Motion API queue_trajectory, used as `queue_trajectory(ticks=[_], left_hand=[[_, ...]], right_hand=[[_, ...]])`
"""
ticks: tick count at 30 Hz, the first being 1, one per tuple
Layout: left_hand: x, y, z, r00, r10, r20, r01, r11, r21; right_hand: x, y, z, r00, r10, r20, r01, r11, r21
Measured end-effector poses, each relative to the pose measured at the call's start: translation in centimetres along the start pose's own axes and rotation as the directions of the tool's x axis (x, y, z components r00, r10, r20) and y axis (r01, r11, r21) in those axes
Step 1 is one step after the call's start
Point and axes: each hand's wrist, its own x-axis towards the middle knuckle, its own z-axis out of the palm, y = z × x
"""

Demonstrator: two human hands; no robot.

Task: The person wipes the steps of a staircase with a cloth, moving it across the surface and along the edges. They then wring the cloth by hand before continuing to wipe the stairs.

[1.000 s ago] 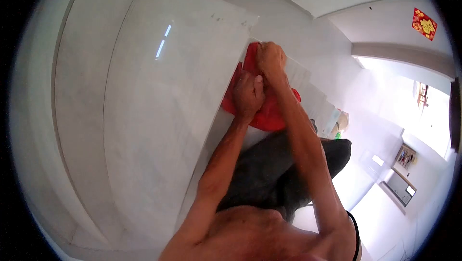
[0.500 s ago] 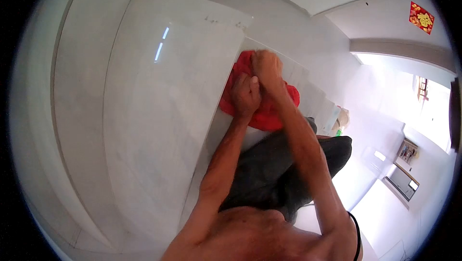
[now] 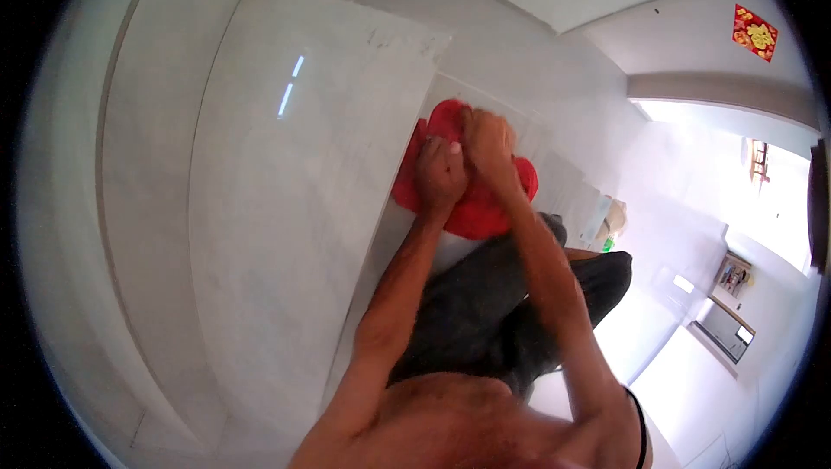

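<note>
A bunched red cloth lies on the light tiled step in front of my knees. My left hand is closed in a fist and grips the cloth on its left side. Right beside it, my right hand is also closed, with a fold of the red cloth bulging up between the two. The fingertips of both hands are hidden in the cloth or curled away from view.
A wide pale tiled slab stretches along the left, its edge close to the cloth. My dark trousers are below the hands. To the right stand a beige object and white walls, with a red decoration higher up.
My right hand has shifted slightly down and right along the cloth. A red fold now bulges higher above the left hand, which stays nearly in place.
</note>
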Motion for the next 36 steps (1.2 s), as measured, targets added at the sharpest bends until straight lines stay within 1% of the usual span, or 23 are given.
queue_trajectory(ticks=[1, 2, 3, 5, 6, 8, 11, 12, 14, 15, 17, 18, 20, 21, 22, 24, 25, 28, 31, 32, 33, 34, 36], left_hand=[[-0.2, -0.1, 0.4, 1.000, -0.004, -0.003, 0.004, 1.000, -0.007], [-1.1, 0.2, -0.3, 1.000, -0.013, 0.021, 0.013, 1.000, -0.009], [-1.6, -0.2, -0.5, 1.000, -0.011, 0.020, 0.011, 1.000, 0.011], [-1.7, -1.1, 0.5, 1.000, 0.011, 0.000, -0.011, 0.999, 0.033], [-1.5, -0.7, 0.6, 1.000, -0.013, -0.003, 0.013, 1.000, -0.002], [-1.2, -0.1, -0.1, 0.998, -0.061, 0.015, 0.062, 0.996, -0.068], [-0.9, -0.2, 0.0, 1.000, 0.010, -0.011, -0.011, 0.998, -0.058], [-1.0, 0.2, -0.2, 1.000, 0.026, -0.015, -0.027, 0.998, -0.062], [-1.5, 0.3, 0.4, 0.999, -0.051, 0.016, 0.051, 0.998, -0.045], [-1.3, -0.1, 0.1, 0.996, -0.088, 0.021, 0.089, 0.996, -0.020], [-1.6, -0.5, 0.2, 0.998, -0.051, -0.031, 0.051, 0.999, 0.004], [-1.7, -0.6, 0.7, 0.998, -0.030, -0.058, 0.031, 1.000, 0.005], [-1.5, -0.8, 0.9, 0.995, -0.095, 0.009, 0.095, 0.995, 0.013], [-1.5, -0.8, 0.2, 0.990, -0.134, 0.031, 0.133, 0.991, 0.032], [-1.3, -0.1, -0.1, 0.991, -0.132, -0.014, 0.132, 0.991, 0.023], [-1.3, 2.2, 0.0, 0.988, -0.132, -0.077, 0.132, 0.991, 0.003], [-1.5, 1.7, -0.1, 0.989, -0.143, -0.022, 0.143, 0.990, 0.009], [-1.2, 0.3, -0.3, 0.995, 0.030, 0.094, -0.044, 0.987, 0.154], [-0.6, 1.0, 0.3, 0.992, -0.022, 0.121, 0.015, 0.998, 0.055], [-0.3, 1.4, -0.2, 0.959, -0.168, 0.230, 0.159, 0.986, 0.059], [0.3, 2.5, -0.9, 0.891, -0.308, 0.333, 0.300, 0.951, 0.075], [0.5, 3.3, -1.4, 0.790, -0.435, 0.432, 0.434, 0.895, 0.107], [0.4, 2.9, -1.8, 0.851, -0.376, 0.367, 0.375, 0.924, 0.077]], right_hand=[[-1.5, 0.9, 0.0, 0.998, -0.011, -0.056, 0.012, 1.000, 0.026], [-1.2, 1.3, 0.3, 0.999, 0.034, -0.018, -0.033, 0.999, 0.012], [1.3, 1.1, 0.9, 0.998, 0.068, 0.003, -0.068, 0.998, 0.004], [3.9, -0.4, 0.5, 0.993, 0.117, 0.021, -0.117, 0.993, -0.002], [3.4, -0.7, 0.6, 0.997, 0.082, -0.005, -0.082, 0.997, 0.008], [-0.9, -0.6, -0.1, 0.997, 0.010, -0.076, -0.012, 1.000, -0.017], [-2.7, 0.9, 0.1, 0.996, 0.048, 0.080, -0.050, 0.998, 0.034], [-1.9, 0.7, 0.3, 0.995, 0.077, 0.056, -0.078, 0.996, 0.031], [2.7, 0.2, 0.4, 0.994, 0.107, -0.017, -0.107, 0.994, 0.020], [3.8, -0.4, 0.3, 0.993, 0.105, 0.058, -0.106, 0.994, -0.002], [4.4, -0.8, -0.1, 0.967, 0.118, 0.226, -0.108, 0.993, -0.056], [3.2, -0.1, -0.2, 0.986, 0.057, 0.158, -0.054, 0.998, -0.021], [-1.0, 1.9, 0.2, 0.996, -0.093, 0.009, 0.092, 0.995, 0.047], [-2.8, 2.6, 0.3, 0.997, -0.069, 0.038, 0.067, 0.996, 0.057], [-4.3, 3.0, 0.4, 0.997, -0.048, 0.067, 0.043, 0.996, 0.072], [-7.0, 2.9, -0.6, 0.999, 0.006, 0.038, -0.013, 0.982, 0.189], [-7.4, 2.7, -1.1, 0.999, 0.037, 0.016, -0.040, 0.969, 0.246], [-7.4, 2.1, -2.1, 0.995, 0.071, 0.070, -0.091, 0.933, 0.348], [-7.6, 2.5, -2.2, 0.994, 0.013, -0.108, 0.051, 0.821, 0.569], [-7.6, 2.9, -2.0, 0.996, 0.009, -0.090, 0.052, 0.754, 0.655], [-7.5, 3.4, -1.9, 0.997, 0.001, -0.073, 0.053, 0.681, 0.730], [-7.4, 4.1, -1.7, 0.998, -0.005, -0.057, 0.048, 0.604, 0.795], [-7.2, 5.0, -1.6, 0.999, 0.040, -0.034, 0.003, 0.610, 0.793]])
